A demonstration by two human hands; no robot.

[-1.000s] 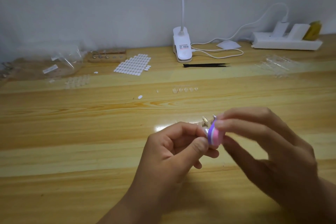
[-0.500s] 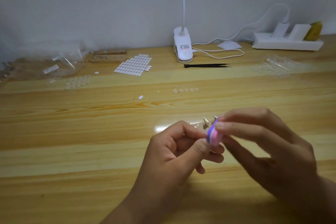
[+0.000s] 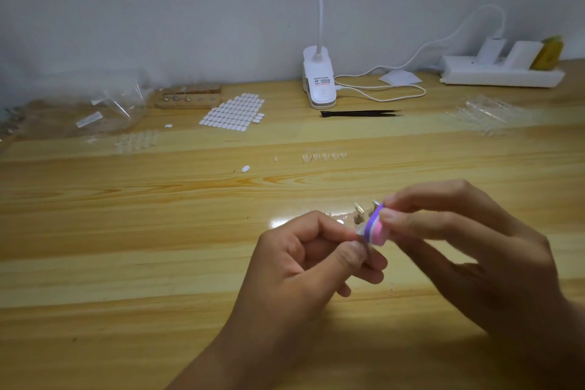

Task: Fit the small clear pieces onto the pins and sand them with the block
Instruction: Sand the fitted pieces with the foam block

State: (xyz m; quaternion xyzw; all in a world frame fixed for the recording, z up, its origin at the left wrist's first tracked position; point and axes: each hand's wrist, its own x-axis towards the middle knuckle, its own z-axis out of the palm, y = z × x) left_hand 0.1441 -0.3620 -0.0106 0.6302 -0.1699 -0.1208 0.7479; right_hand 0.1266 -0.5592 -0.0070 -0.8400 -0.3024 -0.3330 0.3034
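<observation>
Block [image 3: 376, 229] in right hand [image 3: 468, 247], piece [image 3: 360, 232] in left hand [image 3: 304, 263]

head-worn view, angled down, close over table [image 3: 126, 231]

A long pale wooden counter [image 3: 126, 231] is carrying everything. Along the wall, a white clip lamp base [image 3: 319, 82] is standing beside a looped white cable [image 3: 380, 93] and a white power strip [image 3: 500, 74]. Thin black tweezers [image 3: 361, 113] are lying just in front of the lamp. To the left, a sheet of white oval stickers [image 3: 232, 111], a small wooden holder block [image 3: 188, 98] and a crumpled clear plastic bag [image 3: 104, 104] are resting. A short row of small clear pieces [image 3: 324, 156] is sitting mid-counter, and small metal pins [image 3: 359, 209] are standing nearer.
</observation>
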